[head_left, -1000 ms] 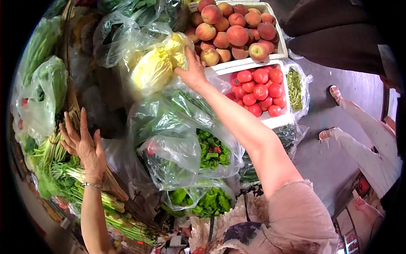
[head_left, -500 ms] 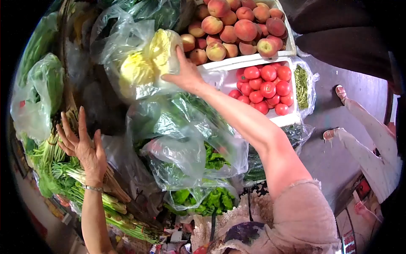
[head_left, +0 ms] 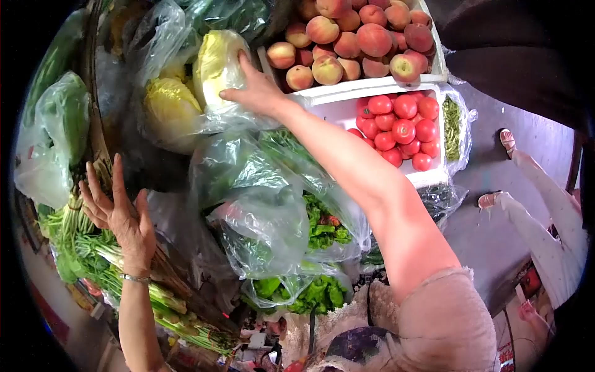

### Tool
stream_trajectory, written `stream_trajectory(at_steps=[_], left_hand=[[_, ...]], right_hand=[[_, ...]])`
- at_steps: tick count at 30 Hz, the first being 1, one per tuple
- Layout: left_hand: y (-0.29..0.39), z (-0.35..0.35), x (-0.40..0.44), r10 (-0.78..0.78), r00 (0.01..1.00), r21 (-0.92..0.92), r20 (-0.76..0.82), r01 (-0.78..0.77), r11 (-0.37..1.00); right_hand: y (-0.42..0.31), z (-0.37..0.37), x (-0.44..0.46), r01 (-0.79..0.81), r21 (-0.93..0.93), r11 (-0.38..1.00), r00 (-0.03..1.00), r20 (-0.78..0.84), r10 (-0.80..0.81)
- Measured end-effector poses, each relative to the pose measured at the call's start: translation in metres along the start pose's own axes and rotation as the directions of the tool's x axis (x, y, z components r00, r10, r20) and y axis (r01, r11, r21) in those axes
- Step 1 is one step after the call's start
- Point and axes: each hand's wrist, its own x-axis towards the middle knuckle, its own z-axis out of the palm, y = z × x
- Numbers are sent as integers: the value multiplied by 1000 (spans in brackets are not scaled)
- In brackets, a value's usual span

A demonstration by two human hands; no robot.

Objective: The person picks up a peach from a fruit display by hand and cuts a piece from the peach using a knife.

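The right hand (head_left: 254, 92) grips the side of a pale yellow napa cabbage (head_left: 214, 68), thumb and fingers moderately apart against it; whether its weight is off the stall cannot be told. A second napa cabbage (head_left: 172, 111) lies just beside the held one, on its side away from the right hand, among clear plastic bags. Next to the grip, on its other side, a white foam box (head_left: 441, 61) bears heaped peaches (head_left: 374, 40), and a smaller white tray (head_left: 334, 110) adjoining it bears red tomatoes (head_left: 403, 131). Past the tray, thin green pods (head_left: 451, 131) sit in clear plastic. Between the grip and the wearer's body, leafy greens (head_left: 317, 294) and sheets of clear plastic (head_left: 263, 229) cover the stall. The left hand (head_left: 127, 226) is wide, fingers spread and holding nothing, over bundled long-stemmed greens (head_left: 105, 254); whether it touches them cannot be told. Well beyond the grip, past the tomatoes, is a smooth grey floor (head_left: 468, 229), where another person's legs in light trousers (head_left: 539, 229) and strapped sandals (head_left: 507, 141) show. Dark cloth (head_left: 514, 74) hangs beyond the peaches.
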Motion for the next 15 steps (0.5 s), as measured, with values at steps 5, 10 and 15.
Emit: stream_trajectory(at_steps=[5,10,15], left_hand=[[1,-1,0,-17,1000,10,-12,17,1000],[2,0,0,-10,1000,5,-19,10,1000],[2,0,1,-16,1000,1,-4,16,1000]], right_hand=[[51,-5,-8,70,75,995,994,-86,-63],[50,-24,-23,-193,57,980,980,-35,195],[80,-6,-14,29,-7,1000,992,-126,-29]])
